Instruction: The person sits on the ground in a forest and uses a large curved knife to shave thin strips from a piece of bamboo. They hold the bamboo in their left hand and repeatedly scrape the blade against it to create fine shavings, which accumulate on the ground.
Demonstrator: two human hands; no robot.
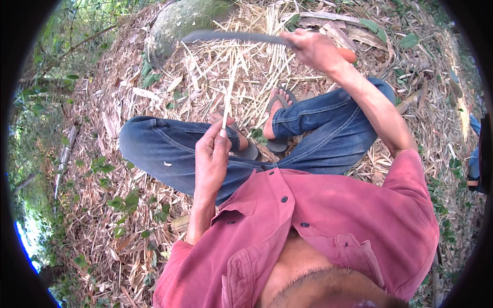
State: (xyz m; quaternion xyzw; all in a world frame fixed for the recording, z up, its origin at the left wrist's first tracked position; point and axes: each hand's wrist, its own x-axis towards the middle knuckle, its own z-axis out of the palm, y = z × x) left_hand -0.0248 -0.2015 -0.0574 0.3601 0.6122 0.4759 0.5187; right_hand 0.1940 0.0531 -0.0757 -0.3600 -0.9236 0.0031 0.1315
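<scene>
Item 1: strip [229, 95], pale, slender, light-coloured. Located over the lap and running away toward the ground between the feet, near end in the left hand [211, 154]. Pinched between thumb and fingers, with no visible gap. Held close to its end, probably to leave most of the length free and well apart from the grip.

Item 2: knife [236, 36], long blade, orange handle [347, 55]. Wrapped tightly by the fingers of the right hand [319, 50], handle end projecting behind. Blade directed leftward, crossing the line of the strip near its far end; slightly blurred. Contact between the two: impossible to tell. Gripped by the handle, likely for control and to keep the edge clear of the left hand.

Pose, right: arm reaching forward and outward, elbow bent, forearm slanting inward above the right knee. Pose, left: elbow bent near the side, forearm upward, hand above the left thigh.

Surroundings: jeans [159, 146] on folded, spread legs; sandals [278, 146] between; loose pale strips [257, 61] scattered ahead; large stone [177, 25] beyond, left; dry leaves [141, 231] on the ground.
</scene>
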